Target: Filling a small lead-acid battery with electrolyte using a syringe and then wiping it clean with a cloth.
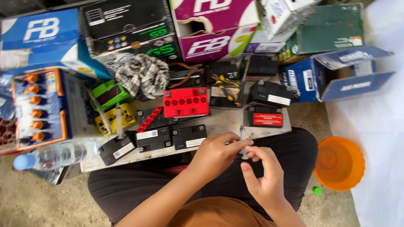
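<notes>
My left hand and my right hand meet over my lap, both gripping a clear plastic syringe that stands upright between the fingers. Just beyond the hands lies a low board crowded with small black batteries. One battery on it has a red top with round caps. Another black one carries a red label.
Cardboard battery boxes are stacked at the back. A large battery with orange caps and a water bottle lie left. An orange plastic bowl and a green cap sit on the floor at right. Pliers and a rag rest behind.
</notes>
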